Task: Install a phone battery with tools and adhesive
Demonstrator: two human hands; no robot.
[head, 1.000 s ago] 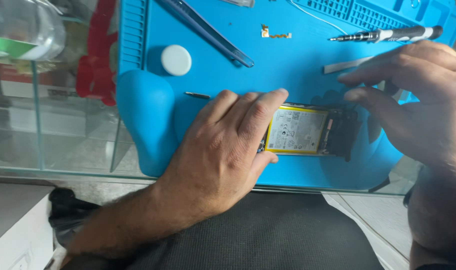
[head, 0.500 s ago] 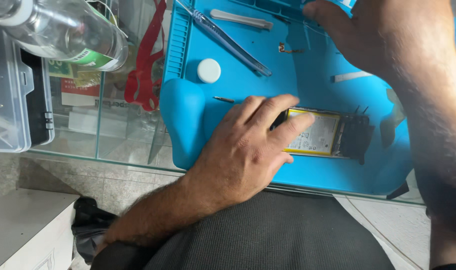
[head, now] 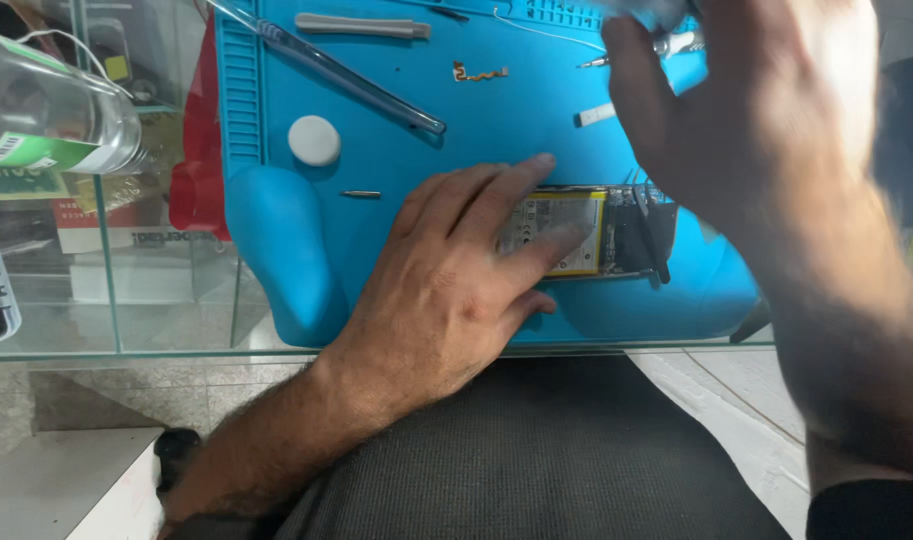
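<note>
A clear bottle lies at far left. The left hand presses flat, fingers spread, on the opened phone on the blue mat. The blurred right hand reaches toward a screwdriver; its grip cannot be told.

The right hand is lifting away from the opened phone and reaching up toward the screwdriver at the blue mat's top.

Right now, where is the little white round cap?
In the head view the white cap sits on the blue mat, upper left, just left of the long tweezers and above the small screw bit, apart from the left hand.
</note>
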